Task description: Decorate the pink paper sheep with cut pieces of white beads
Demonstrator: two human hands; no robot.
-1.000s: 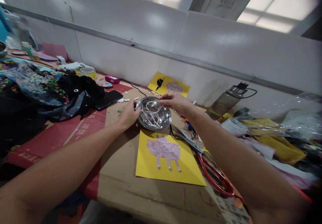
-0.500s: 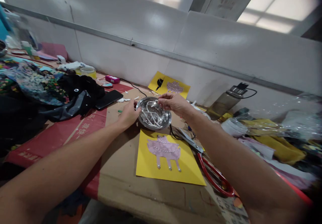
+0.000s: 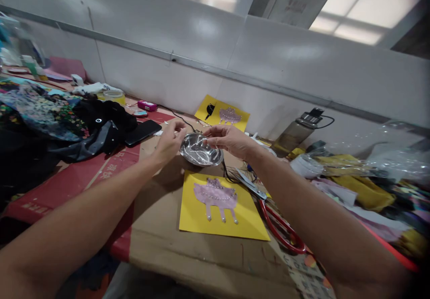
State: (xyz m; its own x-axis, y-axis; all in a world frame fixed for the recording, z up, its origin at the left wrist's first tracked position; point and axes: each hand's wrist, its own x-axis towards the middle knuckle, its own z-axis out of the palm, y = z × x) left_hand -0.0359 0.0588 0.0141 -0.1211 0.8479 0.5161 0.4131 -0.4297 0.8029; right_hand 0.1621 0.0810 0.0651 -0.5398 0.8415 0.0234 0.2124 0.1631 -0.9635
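Note:
A round metal bowl (image 3: 217,159) holds strings of small white beads (image 3: 199,156). Over its far rim my right hand (image 3: 228,140) pinches, its fingertips at what looks like one of the bead strings. My left hand (image 3: 170,141) is just left of the bowl, clear of its rim, with the fingers curled together; whatever they hold is too small to make out. In front of the bowl lies a yellow card (image 3: 195,216) with a pink-purple fabric shape (image 3: 215,196) on it, trimmed with rows of pearl beads.
Large red-handled scissors (image 3: 282,229) lie right of the card. Behind stand more yellow cards (image 3: 231,115) and a leaning water bottle (image 3: 295,133). A black phone (image 3: 144,132) and dark patterned cloth (image 3: 50,110) are at left; fabric scraps and plastic wrap (image 3: 356,191) crowd the right.
My left hand has let go of the bowl's rim and moved up and away from it. My right hand has shifted slightly left over the bowl.

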